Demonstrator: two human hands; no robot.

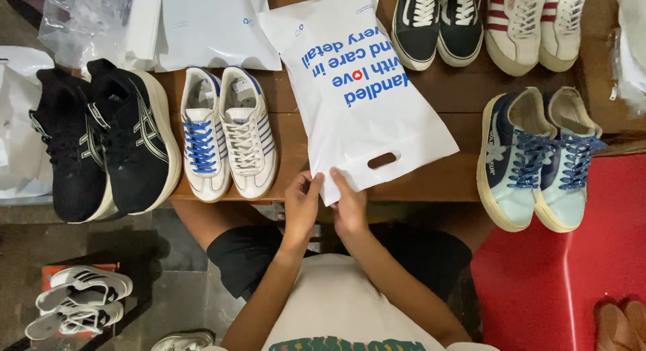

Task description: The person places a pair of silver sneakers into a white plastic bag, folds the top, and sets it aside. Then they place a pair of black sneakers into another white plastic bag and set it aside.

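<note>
I see both hands at the near edge of the wooden surface (296,132), working the open end of a white plastic bag (360,102). The left hand (301,202) grips the bag's corner, its fingers (315,183) pinching the edge. The right hand (349,204) sits just beside it, fingers (338,181) closed on the same edge from the other side. The two hands almost touch each other.

The bag lies flat on the surface, tilted, its handle slot (382,160) near the hands and its blue printed side facing up. Its far end reaches the back of the surface.

Left of the bag stands a white pair with blue stripes (229,132), one shoe laced in blue, the other in white. Further left is a black pair (101,142) with thick pale soles. Right of the bag, well apart, is a pale blue pair (538,156) with blue laces, overhanging the near edge. At the back stand black sneakers (437,21) and a red-striped white pair (531,21). More white bags (202,25) lie at the back left. On the floor, lower left, rests a white pair (81,300).
</note>
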